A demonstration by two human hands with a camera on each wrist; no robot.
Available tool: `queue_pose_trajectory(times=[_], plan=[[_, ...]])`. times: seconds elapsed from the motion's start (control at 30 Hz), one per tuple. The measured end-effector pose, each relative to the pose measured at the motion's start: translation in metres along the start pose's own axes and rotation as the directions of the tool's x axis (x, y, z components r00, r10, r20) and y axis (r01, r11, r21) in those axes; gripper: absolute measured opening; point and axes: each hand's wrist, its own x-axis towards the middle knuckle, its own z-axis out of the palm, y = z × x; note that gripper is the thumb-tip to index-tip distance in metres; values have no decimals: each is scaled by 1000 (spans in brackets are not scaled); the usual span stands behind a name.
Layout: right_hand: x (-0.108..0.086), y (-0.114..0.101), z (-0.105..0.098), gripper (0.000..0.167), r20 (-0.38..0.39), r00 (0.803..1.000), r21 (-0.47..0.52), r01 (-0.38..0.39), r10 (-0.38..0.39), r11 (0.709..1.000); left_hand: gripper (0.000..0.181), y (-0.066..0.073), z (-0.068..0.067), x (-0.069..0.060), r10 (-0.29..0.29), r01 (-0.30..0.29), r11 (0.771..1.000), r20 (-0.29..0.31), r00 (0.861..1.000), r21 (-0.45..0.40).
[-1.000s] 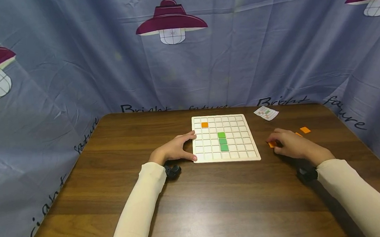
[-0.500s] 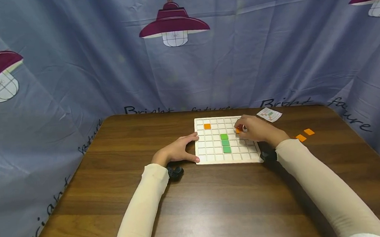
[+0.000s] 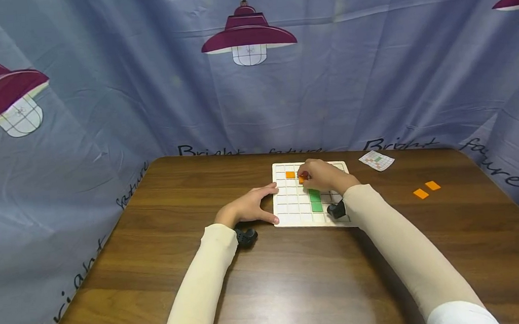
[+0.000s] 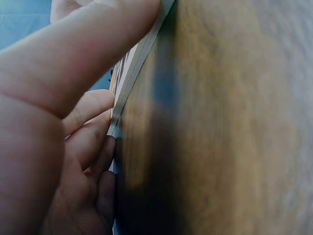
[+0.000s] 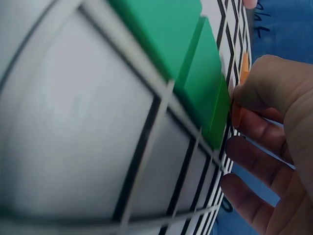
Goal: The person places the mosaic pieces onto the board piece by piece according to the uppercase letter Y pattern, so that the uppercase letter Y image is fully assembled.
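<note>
A white grid board [image 3: 287, 222] lies flat on the table. It bears an orange tile [image 3: 290, 175] near its far left corner and green tiles [image 3: 316, 207] in a column. My right hand [image 3: 322, 176] is over the board's far part and pinches another orange tile [image 5: 236, 113] between thumb and finger, low at the grid. Whether that tile is seated in a cell cannot be seen. My left hand [image 3: 250, 206] rests at the board's left edge, thumb and forefinger spread apart, both touching it; in the left wrist view the thumb [image 4: 93, 44] lies along that edge.
Two loose orange tiles [image 3: 420, 193] lie on the wooden table [image 3: 287, 282] right of the board. A small card printed with a coloured grid [image 3: 377, 160] is at the back right. Behind the table hangs a blue curtain [image 3: 167, 98] printed with lamps.
My right hand has picked up an orange tile from the right of the table and carried it left over the board, past the green tiles. My left hand has stayed at the board's edge.
</note>
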Motion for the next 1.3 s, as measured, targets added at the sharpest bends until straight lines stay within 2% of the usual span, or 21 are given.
queue_pose_trajectory(times=[0.17, 0.43, 0.57, 0.73, 0.93, 1.1, 1.2, 1.3], plan=[[4, -3, 1, 31, 23, 999, -4, -30, 30, 1000, 92, 1, 1, 0, 6, -6, 1000, -7, 1000, -1], [2, -11, -4, 22, 17, 1000, -2, -19, 19, 1000, 91, 1, 0, 0, 10, -10, 1000, -16, 1000, 0], [5, -18, -9, 23, 46, 994, -4, -102, 102, 995, 91, 0, 0, 2, 8, -8, 1000, -22, 1000, 2], [9, -24, -12, 24, 93, 974, -32, -204, 206, 978, 91, 0, 0, 1, 1, -1, 1000, -16, 1000, -13], [11, -25, -11, 21, 97, 979, -42, -174, 178, 984, 90, -1, -1, -1, -10, 10, 1000, -16, 1000, -26], [-2, -7, -8, 31, 57, 995, 63, -89, 85, 994, 90, -2, 1, -2, -3, 2, 999, -16, 1000, -32], [-20, 8, -13, 32, 3, 997, 106, -80, 80, 991, 89, -1, 2, -2, -1, 1, 1000, -16, 1000, -29], [-44, 28, -23, 28, -58, 993, 76, -103, 107, 992, 89, 0, 1, -1, -3, 2, 1000, -18, 1000, -29]])
